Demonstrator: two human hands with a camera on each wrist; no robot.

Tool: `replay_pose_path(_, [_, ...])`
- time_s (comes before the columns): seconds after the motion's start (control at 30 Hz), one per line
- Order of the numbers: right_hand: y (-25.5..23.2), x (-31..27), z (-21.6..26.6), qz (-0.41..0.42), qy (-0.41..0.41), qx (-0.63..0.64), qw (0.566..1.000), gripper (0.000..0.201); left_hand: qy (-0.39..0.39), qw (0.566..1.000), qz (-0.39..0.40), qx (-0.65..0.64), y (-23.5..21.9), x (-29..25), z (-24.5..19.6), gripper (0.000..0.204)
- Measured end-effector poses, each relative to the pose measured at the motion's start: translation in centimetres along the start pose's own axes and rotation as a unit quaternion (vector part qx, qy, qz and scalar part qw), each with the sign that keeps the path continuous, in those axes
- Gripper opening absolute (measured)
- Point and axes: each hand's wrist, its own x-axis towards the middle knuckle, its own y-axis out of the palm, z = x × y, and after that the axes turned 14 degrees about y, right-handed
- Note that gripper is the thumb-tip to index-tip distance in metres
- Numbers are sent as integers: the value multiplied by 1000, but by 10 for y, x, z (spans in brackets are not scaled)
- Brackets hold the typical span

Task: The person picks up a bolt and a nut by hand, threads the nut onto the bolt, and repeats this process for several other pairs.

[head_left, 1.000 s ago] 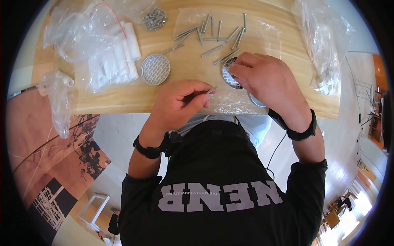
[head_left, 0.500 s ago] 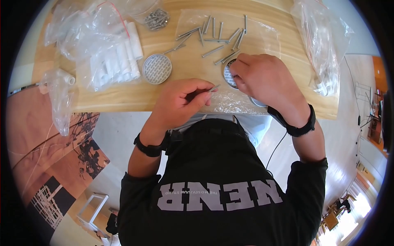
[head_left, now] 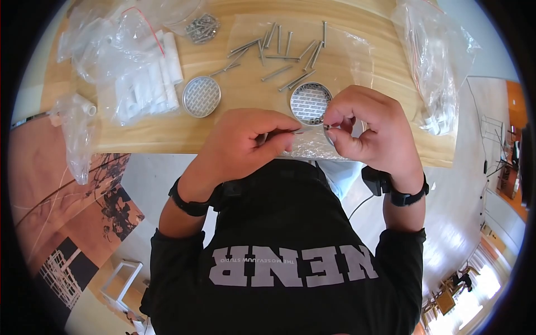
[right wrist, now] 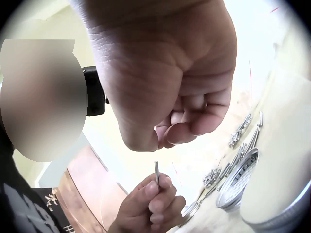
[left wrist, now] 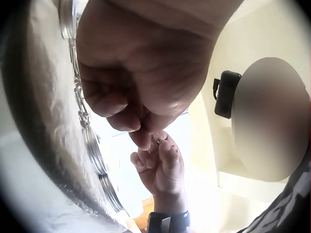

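In the head view my left hand (head_left: 245, 142) pinches a thin metal bolt (head_left: 298, 132) between thumb and index finger. The right wrist view shows that bolt (right wrist: 156, 171) sticking up out of the fingertips. Close by, my right hand (head_left: 377, 131) pinches a tiny metal piece, nut-like (left wrist: 159, 141) in the left wrist view. The fingertips of both hands face each other, the bolt's end and the small piece apart. Just beyond them a round tin (head_left: 311, 103) holds small rings or nuts around its patterned bottom. Another round tin is partly hidden by my right hand.
Several loose bolts (head_left: 276, 72) lie beyond the tin on a clear plastic sheet. At left are a round patterned disc (head_left: 202, 96), a bag of white tubes (head_left: 151, 84) and a clump of small metal parts (head_left: 202, 28). Another plastic bag (head_left: 432, 67) lies at right.
My right hand has come off the tin toward my body, with a tiny piece now visible in its fingertips. The tin is uncovered. My left hand still pinches the bolt.
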Motion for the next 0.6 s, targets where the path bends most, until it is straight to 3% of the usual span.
replay_pose_path(0.37, [1,-10,-13,-6,-12,52,999,16,42,998,32,22,10,16,-9,11])
replay_pose_path(0.53, [-1,-13,-15,-28,-12,43,999,17,120,989,46,70,12,23,-8,13])
replay_pose_path(0.6, [-4,-15,-16,-38,0,47,998,17,96,993,36,62,12,22,-10,13])
